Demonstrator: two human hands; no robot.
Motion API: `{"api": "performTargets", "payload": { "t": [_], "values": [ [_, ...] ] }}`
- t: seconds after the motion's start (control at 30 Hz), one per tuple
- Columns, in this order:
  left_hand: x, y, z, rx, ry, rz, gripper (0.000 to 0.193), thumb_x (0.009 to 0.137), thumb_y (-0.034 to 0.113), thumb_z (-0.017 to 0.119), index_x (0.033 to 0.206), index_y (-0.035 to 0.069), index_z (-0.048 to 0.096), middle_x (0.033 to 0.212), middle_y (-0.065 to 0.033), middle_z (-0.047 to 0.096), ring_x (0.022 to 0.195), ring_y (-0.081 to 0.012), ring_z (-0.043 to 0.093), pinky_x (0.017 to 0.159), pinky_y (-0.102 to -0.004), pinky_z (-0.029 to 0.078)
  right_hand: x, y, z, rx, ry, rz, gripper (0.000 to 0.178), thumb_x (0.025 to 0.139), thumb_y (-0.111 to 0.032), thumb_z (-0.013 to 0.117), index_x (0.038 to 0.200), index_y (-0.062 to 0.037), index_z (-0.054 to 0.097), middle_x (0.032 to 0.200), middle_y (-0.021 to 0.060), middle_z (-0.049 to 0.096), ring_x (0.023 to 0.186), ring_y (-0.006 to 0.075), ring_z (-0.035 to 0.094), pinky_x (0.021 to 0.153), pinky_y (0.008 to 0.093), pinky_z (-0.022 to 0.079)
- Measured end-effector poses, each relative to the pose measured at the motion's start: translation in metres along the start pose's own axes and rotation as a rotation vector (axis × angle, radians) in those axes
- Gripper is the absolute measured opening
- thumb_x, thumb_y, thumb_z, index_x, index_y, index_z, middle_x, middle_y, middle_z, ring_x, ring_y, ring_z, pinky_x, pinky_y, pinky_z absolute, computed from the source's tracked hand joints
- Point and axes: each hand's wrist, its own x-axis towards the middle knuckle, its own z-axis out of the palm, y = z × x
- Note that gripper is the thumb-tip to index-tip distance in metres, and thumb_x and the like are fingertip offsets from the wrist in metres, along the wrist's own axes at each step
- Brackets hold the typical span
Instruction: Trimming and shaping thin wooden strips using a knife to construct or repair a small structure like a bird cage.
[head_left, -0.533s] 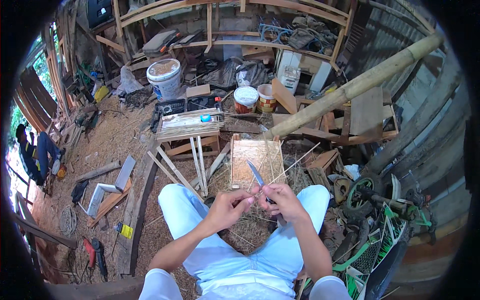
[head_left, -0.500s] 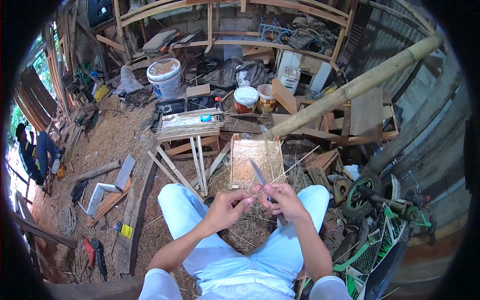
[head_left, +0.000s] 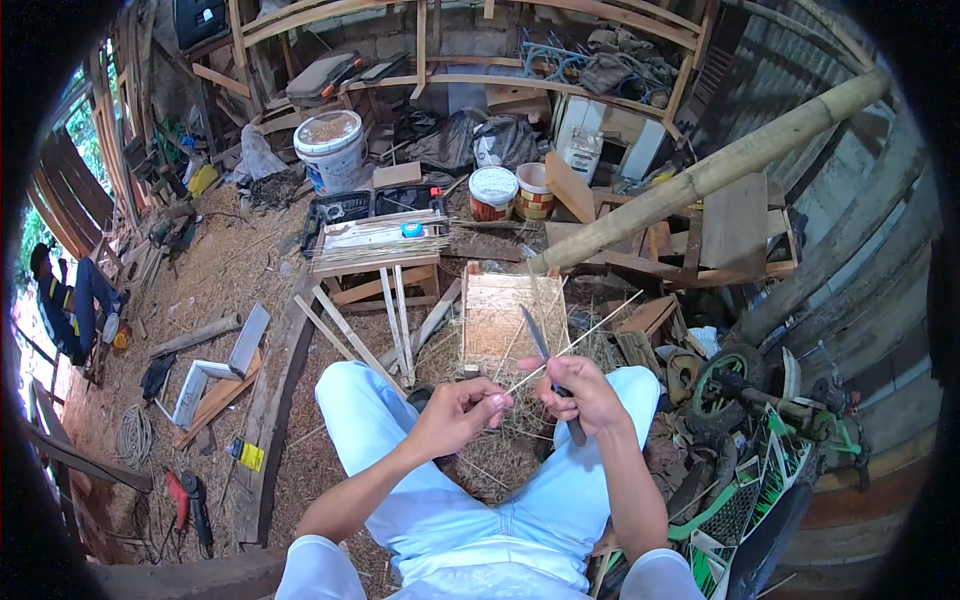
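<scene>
My left hand [head_left: 455,418] pinches one end of a thin bamboo strip [head_left: 604,322] between thumb and forefinger. The strip slants up to the right, passing by the fingers of my right hand [head_left: 588,396]. That hand is closed on a knife [head_left: 534,331], whose blade points up and away while its dark handle end shows below the palm. Where the strip crosses the blade, I cannot tell whether the two touch. Both hands hover above my spread knees, apart from each other. Beyond them stands a small wooden bench [head_left: 507,313] littered with thin shavings.
A low wooden stand [head_left: 345,262] bears many thin strips and a blue tape measure [head_left: 411,230]. Tubs and a bucket [head_left: 328,150] stand farther back. A thick bamboo pole [head_left: 720,165] slants in from the right. An angle grinder [head_left: 197,510] lies at left; another person [head_left: 75,305] sits far left.
My right hand has shifted slightly right, away from my left hand, and the knife blade has swung to the right with it. More of the strip shows between the hands.
</scene>
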Motion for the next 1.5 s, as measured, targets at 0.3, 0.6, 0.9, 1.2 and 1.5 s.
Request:
{"api": "performTargets", "payload": {
  "t": [0.3, 0.6, 0.9, 1.2, 1.5],
  "values": [
    [0.0, 0.009, 0.002, -0.338, -0.153, -0.124, 0.022, 0.096, 0.021, 0.051, 0.097, 0.002, 0.061, 0.067, 0.0045, 0.048, 0.053, -0.0017, 0.036, 0.046, -0.0168, 0.027, 0.003, 0.01, 0.003, -0.067, -0.26, 0.052, 0.042, 0.098, -0.029, 0.046, 0.127, 0.001, 0.048, 0.07, 0.0053, 0.057, 0.043, 0.0019, 0.034, 0.038, 0.0169, 0.024],
    [-0.003, 0.008, -0.003, -0.206, -0.193, -0.085, 0.024, 0.097, 0.02, 0.049, 0.102, 0.0, 0.061, 0.064, 0.0053, 0.044, 0.054, -0.0022, 0.036, 0.047, -0.0181, 0.03, -0.007, -0.01, 0.0, -0.103, -0.08, -0.015, 0.046, 0.095, -0.032, 0.052, 0.118, 0.0081, 0.052, 0.062, 0.0054, 0.055, 0.041, 0.0016, 0.032, 0.036, 0.0168, 0.022],
    [-0.001, 0.014, 0.011, 0.214, 0.118, 0.141, 0.018, 0.091, 0.012, 0.056, 0.1, -0.002, 0.065, 0.061, -0.002, 0.054, 0.056, -0.0061, 0.047, 0.05, -0.0248, 0.04, -0.005, -0.002, 0.012, -0.107, -0.098, 0.054, 0.039, 0.096, -0.027, 0.051, 0.119, 0.0053, 0.054, 0.068, 0.0061, 0.057, 0.042, 0.002, 0.034, 0.037, 0.0169, 0.025],
    [0.0, 0.022, 0.012, 0.159, 0.068, 0.073, 0.017, 0.093, 0.011, 0.054, 0.098, -0.002, 0.064, 0.067, 0.0002, 0.054, 0.062, -0.0052, 0.046, 0.054, -0.0227, 0.039, -0.008, -0.01, 0.012, -0.222, 0.002, 0.053, 0.035, 0.097, -0.024, 0.049, 0.116, 0.0041, 0.056, 0.071, 0.0038, 0.057, 0.044, 0.0017, 0.035, 0.039, 0.0171, 0.026],
    [0.002, 0.017, 0.011, 0.135, 0.038, 0.049, 0.018, 0.093, 0.012, 0.053, 0.098, -0.001, 0.065, 0.066, 0.0017, 0.052, 0.061, -0.0049, 0.045, 0.054, -0.0223, 0.038, -0.008, -0.01, 0.011, -0.222, 0.054, 0.076, 0.032, 0.097, -0.024, 0.049, 0.114, 0.0028, 0.057, 0.07, 0.002, 0.055, 0.044, 0.0015, 0.032, 0.039, 0.0173, 0.024]
  ]
}}
